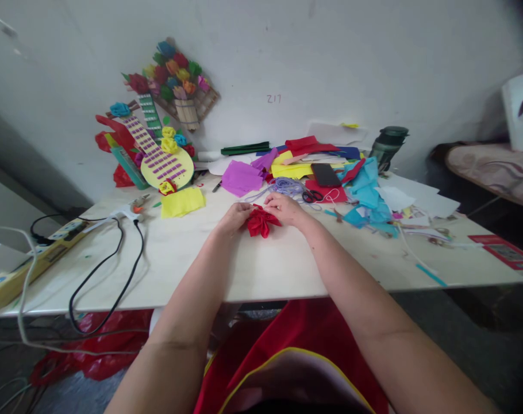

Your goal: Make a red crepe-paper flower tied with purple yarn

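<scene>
A red paper flower (261, 223) with several folded petals is held just over the middle of the white table (279, 267). My left hand (236, 217) pinches its left edge, fingers closed on the paper. On the upper right side, the fingers of my right hand (283, 208) are closed on the same flower. Both hands hide parts of its far edge. Beyond them lie a coil of pale purple cord (286, 186) and black-handled scissors (312, 196). A yellow crepe sheet (183, 202) lies left of my left hand.
A glue gun (130, 211) and its black cable lie at the left, beside a power strip (33, 261). Decorated guitar shapes (166, 167) stand against the wall. Coloured paper, a phone (326, 175), a dark bottle (388, 146) and blue scraps (369, 192) crowd the back and right.
</scene>
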Action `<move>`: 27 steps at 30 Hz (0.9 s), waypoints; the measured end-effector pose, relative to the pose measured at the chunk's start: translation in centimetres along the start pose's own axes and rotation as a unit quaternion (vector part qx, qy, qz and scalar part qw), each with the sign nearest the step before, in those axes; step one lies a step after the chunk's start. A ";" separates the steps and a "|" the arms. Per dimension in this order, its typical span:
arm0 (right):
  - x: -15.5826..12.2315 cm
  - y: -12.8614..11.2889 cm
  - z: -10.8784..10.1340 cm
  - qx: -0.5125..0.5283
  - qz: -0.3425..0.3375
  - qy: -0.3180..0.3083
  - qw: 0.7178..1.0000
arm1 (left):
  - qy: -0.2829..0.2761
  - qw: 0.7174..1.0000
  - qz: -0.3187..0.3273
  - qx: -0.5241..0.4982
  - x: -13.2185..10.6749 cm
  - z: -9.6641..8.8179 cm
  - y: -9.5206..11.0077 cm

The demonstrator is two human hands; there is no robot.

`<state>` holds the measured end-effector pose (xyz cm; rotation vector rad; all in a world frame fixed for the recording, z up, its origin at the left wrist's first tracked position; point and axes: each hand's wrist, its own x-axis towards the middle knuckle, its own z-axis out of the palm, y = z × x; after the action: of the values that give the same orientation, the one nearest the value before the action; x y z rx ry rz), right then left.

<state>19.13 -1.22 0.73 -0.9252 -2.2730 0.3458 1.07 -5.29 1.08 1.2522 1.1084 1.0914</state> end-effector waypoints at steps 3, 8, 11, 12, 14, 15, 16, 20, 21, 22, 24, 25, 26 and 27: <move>-0.1 0.1 -0.3 -0.015 0.007 0.020 1.000 | 0.003 1.000 0.019 0.005 -0.1 0.0 0.2; -0.3 -0.3 -1.1 -0.045 0.017 0.073 0.996 | 0.002 0.999 0.033 0.021 0.3 -0.3 -0.1; -0.5 -0.9 -1.5 -0.069 0.024 0.077 0.994 | 0.005 0.999 0.044 0.028 0.5 -0.5 -0.3; -0.6 -1.1 -1.6 -0.080 0.025 0.071 0.994 | 0.006 0.998 0.048 0.031 0.5 -0.5 -0.3; -0.7 -1.4 -1.8 -0.104 0.022 0.055 0.993 | 0.008 0.998 0.051 0.036 0.4 -0.5 -0.2; -0.8 -1.6 -1.9 -0.115 0.021 0.048 0.992 | 0.009 0.998 0.054 0.038 0.4 -0.4 -0.2; -0.9 -1.7 -2.0 -0.125 0.021 0.043 0.991 | 0.011 0.998 0.056 0.039 0.3 -0.4 -0.1; -1.2 -1.8 -2.3 -0.144 0.023 0.036 0.989 | 0.013 0.997 0.064 0.035 0.3 -0.4 -0.2; -1.2 -1.8 -2.4 -0.143 0.027 0.036 0.989 | 0.013 0.997 0.063 0.032 0.4 -0.4 -0.2; -1.2 -1.8 -2.4 -0.139 0.033 0.037 0.989 | 0.011 0.998 0.061 0.029 0.4 -0.4 -0.2; -1.1 -1.8 -2.4 -0.116 0.052 0.032 0.991 | 0.010 0.998 0.058 0.024 0.3 -0.4 -0.2; -1.0 -1.8 -2.4 -0.101 0.060 0.025 0.993 | 0.008 0.998 0.057 0.023 0.3 -0.4 -0.2; -1.0 -1.8 -2.3 -0.086 0.066 0.016 0.994 | 0.007 0.998 0.057 0.023 0.3 -0.4 -0.1; -1.0 -1.9 -2.2 -0.074 0.069 0.005 0.995 | 0.003 0.998 0.056 0.024 0.2 -0.4 -0.1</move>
<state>20.14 -3.23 2.81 -1.1603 -2.2558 0.2343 0.74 -5.03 0.94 1.3622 1.0856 1.1595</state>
